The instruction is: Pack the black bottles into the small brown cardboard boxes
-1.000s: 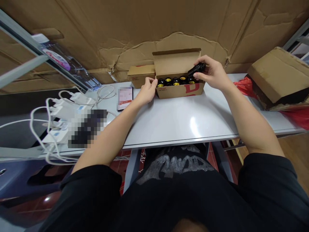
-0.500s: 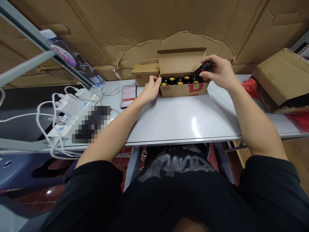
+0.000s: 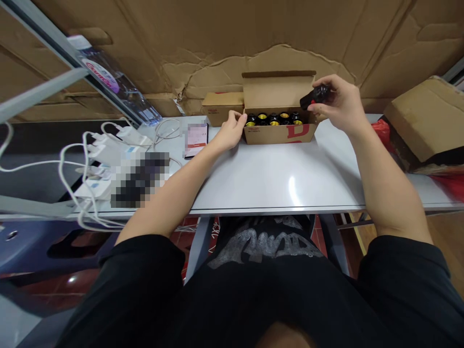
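An open cardboard box (image 3: 266, 136) stands on the white table, its lid flap raised at the back. Inside it are several black round items with yellow rings (image 3: 274, 119), packed in rows. My left hand (image 3: 232, 129) has thumb and fingers closed on the box's left front corner. Above the right end of the box, my right hand (image 3: 339, 99) grips a small black cylindrical item with a red spot (image 3: 312, 98), tilted with its wide end pointing left. I cannot make out its exact kind.
Left of the box are a second, smaller cardboard box (image 3: 224, 107), a phone (image 3: 196, 137) and power strips with white cables (image 3: 105, 150). A plastic bottle (image 3: 116, 82) leans by the metal frame. At right is a worn cardboard carton (image 3: 427, 116) with red plastic.
My right hand has lifted the black item up and away from the box's right end. My left hand stays at the box's left corner. The whole view has shifted slightly.
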{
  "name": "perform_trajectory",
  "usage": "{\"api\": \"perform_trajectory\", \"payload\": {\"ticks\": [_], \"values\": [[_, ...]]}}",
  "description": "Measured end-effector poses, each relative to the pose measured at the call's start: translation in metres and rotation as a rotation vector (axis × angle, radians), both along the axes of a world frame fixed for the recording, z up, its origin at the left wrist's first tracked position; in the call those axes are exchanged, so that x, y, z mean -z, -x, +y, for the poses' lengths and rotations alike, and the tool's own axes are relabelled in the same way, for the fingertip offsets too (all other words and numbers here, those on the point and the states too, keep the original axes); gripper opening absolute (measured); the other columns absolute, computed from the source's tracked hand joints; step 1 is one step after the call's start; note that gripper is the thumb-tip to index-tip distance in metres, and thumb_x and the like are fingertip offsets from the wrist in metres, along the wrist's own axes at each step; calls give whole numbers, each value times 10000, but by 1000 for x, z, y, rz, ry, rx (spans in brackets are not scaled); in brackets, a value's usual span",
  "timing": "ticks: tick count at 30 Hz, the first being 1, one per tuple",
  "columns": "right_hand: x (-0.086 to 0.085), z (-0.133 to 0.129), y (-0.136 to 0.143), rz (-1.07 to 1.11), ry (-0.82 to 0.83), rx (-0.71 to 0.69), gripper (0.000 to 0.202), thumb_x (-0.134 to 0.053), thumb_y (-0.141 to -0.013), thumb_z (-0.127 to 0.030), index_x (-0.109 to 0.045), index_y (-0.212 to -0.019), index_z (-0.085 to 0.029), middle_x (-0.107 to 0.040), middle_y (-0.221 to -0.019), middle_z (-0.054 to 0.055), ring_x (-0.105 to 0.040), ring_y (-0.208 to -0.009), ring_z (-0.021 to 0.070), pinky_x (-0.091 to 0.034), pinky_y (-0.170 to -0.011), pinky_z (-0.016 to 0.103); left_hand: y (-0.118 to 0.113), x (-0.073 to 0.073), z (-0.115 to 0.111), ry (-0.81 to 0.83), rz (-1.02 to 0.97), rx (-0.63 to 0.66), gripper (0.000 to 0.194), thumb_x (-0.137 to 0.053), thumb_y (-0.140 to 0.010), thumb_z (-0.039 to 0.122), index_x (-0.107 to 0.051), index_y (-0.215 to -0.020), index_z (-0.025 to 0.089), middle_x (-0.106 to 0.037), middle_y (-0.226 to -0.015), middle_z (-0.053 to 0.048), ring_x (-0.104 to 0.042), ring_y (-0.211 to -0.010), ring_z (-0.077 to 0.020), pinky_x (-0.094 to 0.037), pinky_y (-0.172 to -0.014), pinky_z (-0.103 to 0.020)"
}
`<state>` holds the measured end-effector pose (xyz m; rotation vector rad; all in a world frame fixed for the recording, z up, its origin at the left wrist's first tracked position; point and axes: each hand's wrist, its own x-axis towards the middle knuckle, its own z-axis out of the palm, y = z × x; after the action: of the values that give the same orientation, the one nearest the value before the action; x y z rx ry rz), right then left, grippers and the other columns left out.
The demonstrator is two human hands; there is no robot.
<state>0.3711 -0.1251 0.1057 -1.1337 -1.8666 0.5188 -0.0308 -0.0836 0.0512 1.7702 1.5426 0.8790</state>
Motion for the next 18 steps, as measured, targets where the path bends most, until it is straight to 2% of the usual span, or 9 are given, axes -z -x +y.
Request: {"api": "perform_trajectory", "payload": {"ticks": [4, 7, 11, 13, 16, 18], "values": [[-1, 0, 2, 114, -142, 74, 695, -1176, -808, -642, -843, -1365, -394, -856, -1479, 121, -747, -1316, 390, -637, -1249, 649, -1, -6, -6, -5, 9, 47, 476, -573, -1319, 640, -726, -1525, 238, -876, -1202, -181, -852, -1518, -439, -592, -1415, -632], [0, 0, 2, 70, -133, 56, 653, -1121, -885, -654, -841, -1427, -421, -847, -1534, 127, -743, -1382, 434, -629, -1251, 691, -1, -9, -8, -19, 9, 77, 457, -542, -1342, 553, -717, -1566, 196, -878, -1298, -211, -804, -1641, -429, -545, -1457, -585], [4, 0, -3, 9, -167, 142, 743, -1137, -810, -710, -865, -1417, -377, -877, -1380, 159, -780, -1265, 458, -645, -1163, 698, -2, -10, -9, -5, -13, 65, 390, -574, -1345, 558, -722, -1493, 229, -884, -1356, -201, -809, -1649, -425, -544, -1455, -564], [3, -3, -7, -52, -176, 139, 747, -1096, -864, -748, -865, -1478, -390, -875, -1376, 157, -770, -1311, 509, -628, -1172, 735, -3, -11, -9, 5, -33, 58, 371, -597, -1340, 581, -719, -1444, 246, -888, -1367, -193, -813, -1645, -425, -560, -1438, -557], [-2, -12, -9, -151, -154, 75, 617, -967, -1029, -777, -825, -1574, -526, -874, -1479, 91, -694, -1482, 572, -564, -1269, 801, -3, -11, -10, 10, -58, 45, 343, -640, -1324, 593, -719, -1392, 267, -891, -1373, -184, -814, -1642, -425, -560, -1436, -552], [-6, -16, -7, -179, -151, 92, 552, -956, -1052, -749, -827, -1553, -557, -881, -1494, 65, -714, -1437, 566, -543, -1292, 822, -3, -11, -9, 9, -62, 35, 326, -658, -1316, 593, -724, -1376, 279, -889, -1362, -172, -812, -1641, -424, -544, -1455, -560]]}}
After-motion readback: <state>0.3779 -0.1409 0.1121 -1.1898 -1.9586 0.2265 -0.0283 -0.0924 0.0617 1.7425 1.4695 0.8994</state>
